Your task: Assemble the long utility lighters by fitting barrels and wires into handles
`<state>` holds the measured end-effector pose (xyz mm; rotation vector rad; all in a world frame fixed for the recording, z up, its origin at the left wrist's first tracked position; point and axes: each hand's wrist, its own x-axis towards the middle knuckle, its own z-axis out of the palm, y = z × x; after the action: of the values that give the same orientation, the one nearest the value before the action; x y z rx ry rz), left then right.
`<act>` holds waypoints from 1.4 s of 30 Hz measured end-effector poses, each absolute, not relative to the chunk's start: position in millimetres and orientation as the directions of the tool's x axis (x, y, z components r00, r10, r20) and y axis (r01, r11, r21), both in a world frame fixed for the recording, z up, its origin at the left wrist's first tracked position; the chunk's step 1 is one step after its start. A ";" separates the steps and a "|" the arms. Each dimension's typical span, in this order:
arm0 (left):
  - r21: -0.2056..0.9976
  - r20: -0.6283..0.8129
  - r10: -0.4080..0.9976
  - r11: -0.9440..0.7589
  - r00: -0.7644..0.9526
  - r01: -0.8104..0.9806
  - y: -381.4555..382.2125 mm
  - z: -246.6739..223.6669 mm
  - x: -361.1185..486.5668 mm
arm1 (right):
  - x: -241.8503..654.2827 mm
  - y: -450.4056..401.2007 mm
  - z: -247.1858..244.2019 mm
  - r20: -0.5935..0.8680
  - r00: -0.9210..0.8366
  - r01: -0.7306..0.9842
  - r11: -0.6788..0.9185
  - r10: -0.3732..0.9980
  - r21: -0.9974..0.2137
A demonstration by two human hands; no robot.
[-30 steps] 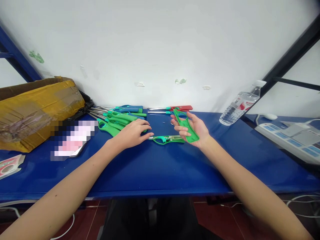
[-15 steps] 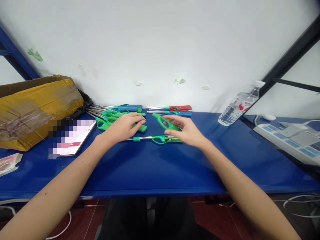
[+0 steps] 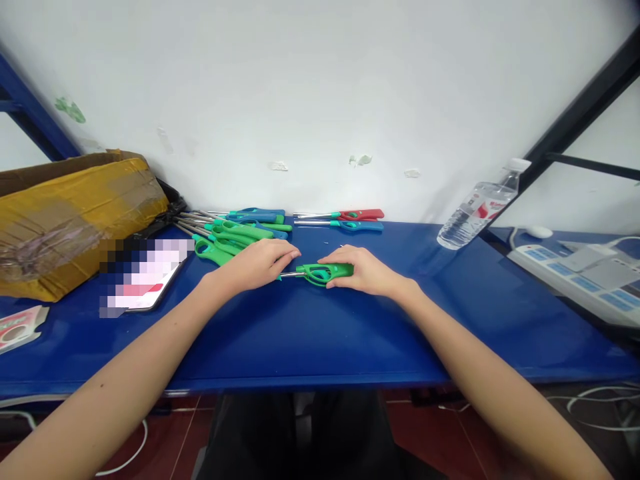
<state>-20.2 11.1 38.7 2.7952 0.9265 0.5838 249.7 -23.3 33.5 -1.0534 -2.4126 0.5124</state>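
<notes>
Green lighter (image 3: 340, 269) within right grip (image 3: 369, 272) (metal rod (image 3: 292, 274) leftward).

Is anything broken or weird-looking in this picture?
The wall has ragged little patches, maybe bits left from something peeled off. The water bottle looks tilted on the right, but the camera's wide view may cause that.

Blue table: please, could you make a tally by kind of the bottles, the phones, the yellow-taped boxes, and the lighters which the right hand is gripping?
Bottle: 1
Phone: 1
Yellow-taped box: 1
Green lighter in the right hand: 1
Total: 4
</notes>
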 end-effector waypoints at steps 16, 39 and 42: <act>0.181 0.252 0.494 -0.869 0.832 0.461 8.9 30.8 -14.9 | 244.8 -23.9 27.4 0.230 -0.631 0.576 0.647 0.740 -0.500; 0.212 0.227 0.567 -0.822 0.792 0.528 9.2 21.8 -5.8 | 248.7 -22.3 25.7 0.231 -0.664 0.595 0.689 0.712 -0.415; 0.206 0.230 0.578 -0.815 0.783 0.541 9.7 20.0 -5.1 | 247.6 -23.9 27.1 0.219 -0.658 0.598 0.677 0.720 -0.430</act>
<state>-5.1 9.7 20.0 2.8439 0.8963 0.4293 247.6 -23.9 27.1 -1.0347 -2.5198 0.4562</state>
